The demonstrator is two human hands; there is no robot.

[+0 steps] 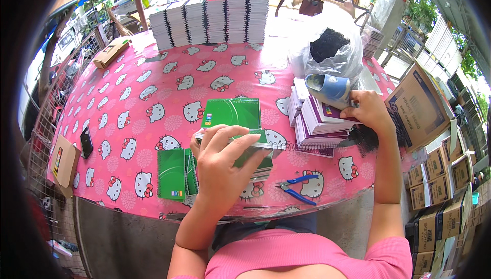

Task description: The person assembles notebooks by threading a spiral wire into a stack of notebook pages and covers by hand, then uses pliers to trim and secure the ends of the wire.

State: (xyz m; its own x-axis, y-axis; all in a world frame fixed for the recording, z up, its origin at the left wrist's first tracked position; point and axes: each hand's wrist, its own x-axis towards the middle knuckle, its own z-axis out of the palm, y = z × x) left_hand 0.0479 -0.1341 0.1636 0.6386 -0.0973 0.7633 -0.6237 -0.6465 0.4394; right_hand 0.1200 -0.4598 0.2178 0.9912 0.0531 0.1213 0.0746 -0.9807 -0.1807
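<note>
Left hand on green notebooks, right hand on the purple stack

The left hand [223,164] lies with fingers [240,143] spread and curled over the spiral edge of a green notebook stack [235,125], gripping it near the table's front. The right hand [369,110] rests closed-fingered on the purple notebook stack [319,123], just beside a blue tape roll [330,87]. Behind that, a clear plastic bag [327,56] holds something black. Blue-handled pliers [296,187] lie on the pink tablecloth [153,90]. Cardboard boxes [440,187], closed, are stacked at right; white notebook piles [212,20] stand at the far edge.
</note>
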